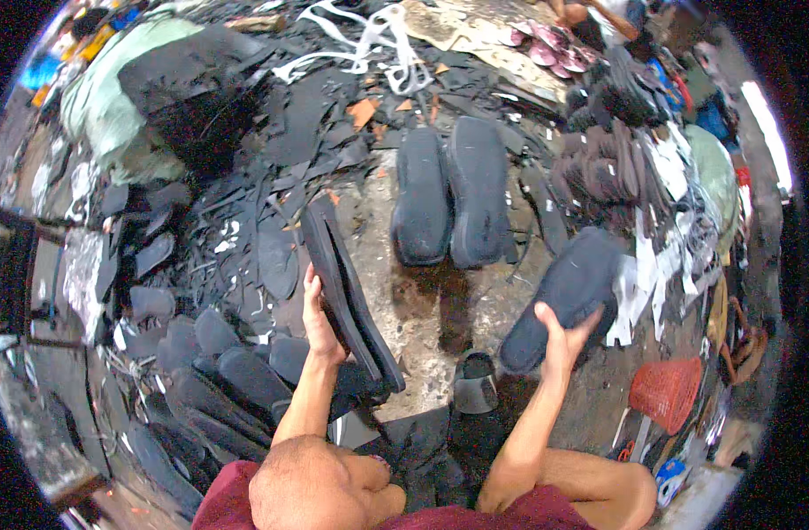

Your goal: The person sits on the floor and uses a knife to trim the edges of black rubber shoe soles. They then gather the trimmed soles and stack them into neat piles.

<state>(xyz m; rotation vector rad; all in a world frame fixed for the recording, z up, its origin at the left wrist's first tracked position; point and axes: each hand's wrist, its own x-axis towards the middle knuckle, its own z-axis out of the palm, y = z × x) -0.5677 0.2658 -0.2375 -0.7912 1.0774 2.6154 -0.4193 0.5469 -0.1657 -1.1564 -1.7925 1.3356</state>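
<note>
My left hand (319, 325) is closed round a black shoe sole (349, 296), held on edge and tilted. Two layers show along its side, with a dark gap between them. On the right, my right hand (561, 344) grips another black sole (574, 269) by its near side, thumb on top, its broad face turned up. Beyond and between my hands, two black soles, a left one (422, 194) and a right one (479, 190), lie side by side on the worn ground. Closer to me stands a small dark cup-like thing (475, 389).
Many black soles (245, 375) are heaped at the lower left. Dark offcuts (307, 119) and white strips (369, 44) cover the far ground. To the right are stacked brown-black pieces (603, 163), white strips (647, 274) and a red basket (665, 393). Another person's arm (609, 18) shows at the far right.
</note>
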